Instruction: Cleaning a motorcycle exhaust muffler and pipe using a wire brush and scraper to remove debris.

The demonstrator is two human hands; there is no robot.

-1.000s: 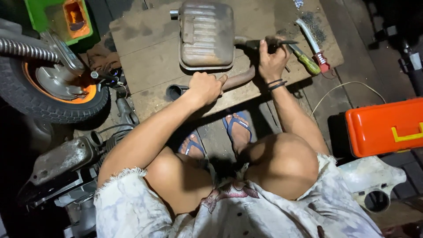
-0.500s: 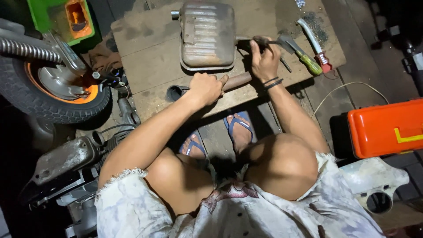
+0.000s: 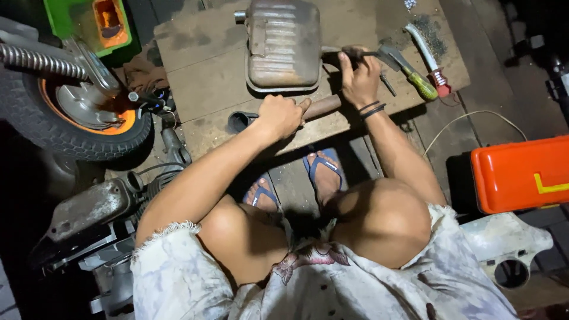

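Observation:
A rusty flat metal muffler (image 3: 284, 44) lies on a wooden board (image 3: 201, 65) in front of me, its bent pipe (image 3: 323, 106) running out toward my knees. My left hand (image 3: 281, 115) is closed around that pipe near its open end (image 3: 238, 121). My right hand (image 3: 358, 74) grips a thin dark metal tool (image 3: 361, 54) held against the muffler's right side. A green-handled tool (image 3: 415, 77) and a wire brush (image 3: 424, 50) lie just right of that hand.
A small wheel with an orange rim (image 3: 71, 112) and a green machine body (image 3: 89, 24) stand at the left. Grey engine parts (image 3: 89, 213) lie at the lower left. An orange case (image 3: 521, 175) and a white cover (image 3: 510, 249) sit at the right. My sandalled feet (image 3: 323, 172) rest below the board.
My right hand has shifted slightly up and left along the muffler's side with the tool. My left hand stays on the pipe.

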